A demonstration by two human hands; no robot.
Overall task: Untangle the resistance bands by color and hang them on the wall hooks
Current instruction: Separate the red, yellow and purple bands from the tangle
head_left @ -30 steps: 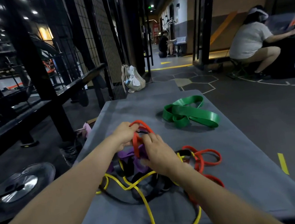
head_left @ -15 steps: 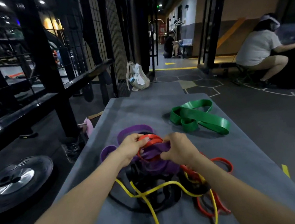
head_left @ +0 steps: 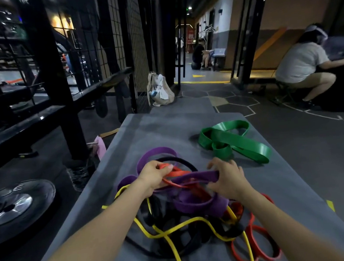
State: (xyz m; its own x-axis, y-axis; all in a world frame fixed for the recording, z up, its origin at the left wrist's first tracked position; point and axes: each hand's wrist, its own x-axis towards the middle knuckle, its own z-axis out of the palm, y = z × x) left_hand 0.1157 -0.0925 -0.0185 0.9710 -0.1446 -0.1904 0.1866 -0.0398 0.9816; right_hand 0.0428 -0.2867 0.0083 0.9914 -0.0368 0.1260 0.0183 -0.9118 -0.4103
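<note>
Left hand [head_left: 154, 177] is pinching the orange band [head_left: 177, 173]; right hand [head_left: 227, 180] is gripping the purple band [head_left: 196, 176], fingers curled over its end. Both are working above a tangle lying on the grey desk [head_left: 166, 128]: yellow band [head_left: 172, 230], black band [head_left: 183, 161] and more orange loops, knotted together. Green band [head_left: 233, 141] is lying apart, far right. Beige bag [head_left: 159, 90] is sitting on the floor beyond, possibly holding a bottle.
</note>
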